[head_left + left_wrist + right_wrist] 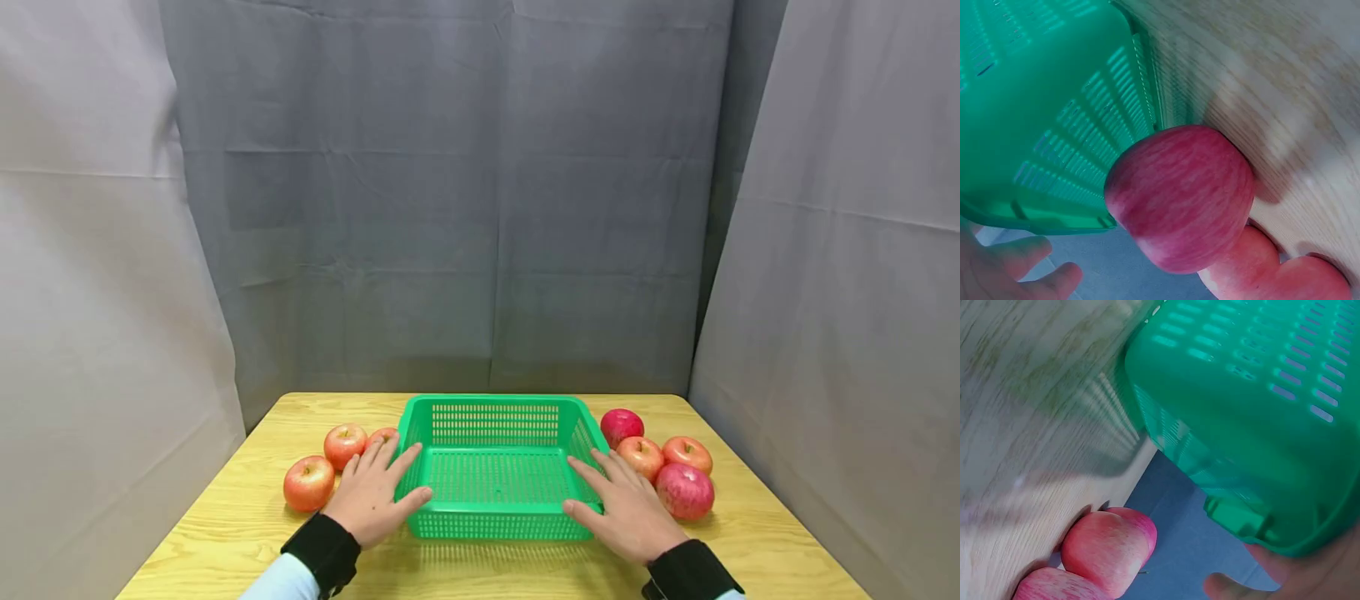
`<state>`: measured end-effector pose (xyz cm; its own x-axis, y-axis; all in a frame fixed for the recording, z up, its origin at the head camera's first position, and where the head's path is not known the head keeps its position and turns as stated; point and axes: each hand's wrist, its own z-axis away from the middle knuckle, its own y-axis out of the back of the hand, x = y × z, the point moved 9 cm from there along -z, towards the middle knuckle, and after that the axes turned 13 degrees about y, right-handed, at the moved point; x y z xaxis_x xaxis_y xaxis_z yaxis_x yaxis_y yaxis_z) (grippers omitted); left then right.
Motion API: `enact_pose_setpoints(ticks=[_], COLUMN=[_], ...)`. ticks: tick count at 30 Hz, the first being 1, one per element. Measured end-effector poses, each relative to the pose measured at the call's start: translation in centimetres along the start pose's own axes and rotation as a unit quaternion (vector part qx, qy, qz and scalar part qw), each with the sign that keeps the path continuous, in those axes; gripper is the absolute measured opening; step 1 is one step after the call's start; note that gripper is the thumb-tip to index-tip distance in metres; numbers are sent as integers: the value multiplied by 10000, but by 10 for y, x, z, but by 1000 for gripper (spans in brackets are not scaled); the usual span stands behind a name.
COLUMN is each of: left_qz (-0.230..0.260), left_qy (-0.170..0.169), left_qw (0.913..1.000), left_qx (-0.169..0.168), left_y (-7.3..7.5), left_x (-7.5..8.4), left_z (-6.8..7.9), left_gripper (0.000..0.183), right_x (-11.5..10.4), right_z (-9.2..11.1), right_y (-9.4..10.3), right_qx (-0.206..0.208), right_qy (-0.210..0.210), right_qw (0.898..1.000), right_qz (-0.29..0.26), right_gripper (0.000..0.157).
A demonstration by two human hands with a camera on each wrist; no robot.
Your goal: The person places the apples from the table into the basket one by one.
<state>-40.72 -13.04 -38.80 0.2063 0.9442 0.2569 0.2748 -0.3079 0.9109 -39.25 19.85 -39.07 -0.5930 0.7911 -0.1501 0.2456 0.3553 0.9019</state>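
Observation:
A green perforated plastic basket point(495, 507) stands upright on the table, with nothing inside it. At its left side is my left hand point(369, 497), fingers spread and fairly straight, the fingertips near the rim. My right hand point(628, 510) mirrors it on the opposite side, its spread fingers overlapping the right rim. Close by the left hand are several apples, one point(309, 483) in front and another point(345, 445) behind. In the left wrist view, a red apple point(1179, 199) sits beside the basket wall point(1079, 119). The right wrist view shows the right hand point(1310, 575) right at the basket's rim.
Right of the basket is a cluster of several apples, among them a dark red one point(621, 426) at the back and another point(685, 491) in front. Grey cloth point(480, 208) hangs behind the wooden table point(480, 575), with paler cloth at both sides.

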Motion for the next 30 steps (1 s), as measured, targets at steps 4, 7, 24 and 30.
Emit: enact_pose_setpoints(ticks=[4, 7, 24, 30], left_qz=[32, 21, 91, 53], left_qy=[69, 127, 64, 299], left_qw=[9999, 9999, 9988, 9981], left_qx=[72, 69, 467, 544], left_y=[0, -1, 7, 8], left_x=[-6, -10, -37, -54], left_z=[1, 4, -4, -1], left_gripper=[79, 79, 75, 67], right_x=[0, 0, 13, 18], right_z=[-2, -2, -6, 1], right_y=[-2, -4, -5, -13], right_qx=[101, 130, 128, -193], right_qy=[50, 85, -119, -538], right_qw=[9999, 9998, 9998, 9978], right_qz=[76, 76, -85, -340], right_gripper=[74, 74, 85, 99])
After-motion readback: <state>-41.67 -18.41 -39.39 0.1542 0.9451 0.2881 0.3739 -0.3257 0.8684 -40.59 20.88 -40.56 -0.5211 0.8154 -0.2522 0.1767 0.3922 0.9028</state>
